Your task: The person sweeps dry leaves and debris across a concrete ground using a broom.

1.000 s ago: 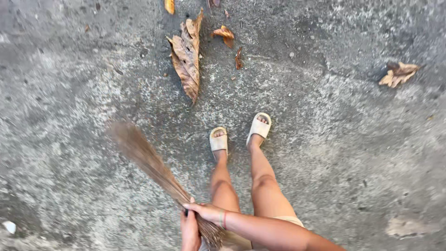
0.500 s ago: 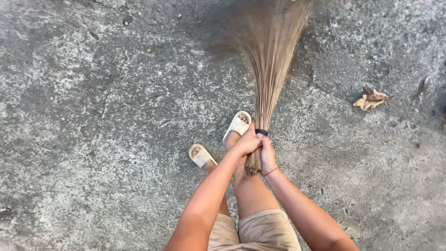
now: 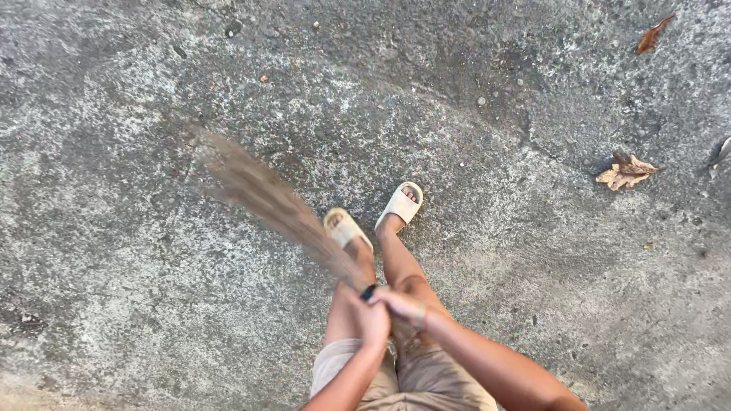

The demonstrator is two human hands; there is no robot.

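Both my hands grip the bound end of a brown stick broom (image 3: 274, 202) in front of my thighs. My left hand (image 3: 368, 318) holds it on the left, my right hand (image 3: 402, 304) closes over it from the right, a thin band on that wrist. The broom's bristles fan out up and to the left, blurred by motion, their tips low over the rough grey concrete (image 3: 137, 251). My feet in pale slide sandals (image 3: 400, 205) stand just right of the bristles.
A crumpled dry brown leaf (image 3: 626, 172) lies on the concrete at the right. A small reddish leaf (image 3: 653, 33) lies near the top right corner. Small pebbles dot the ground near the top.
The broom swung from pointing left to straight up ahead, and now back to the upper left. The large leaves seen earlier near the top are out of view.
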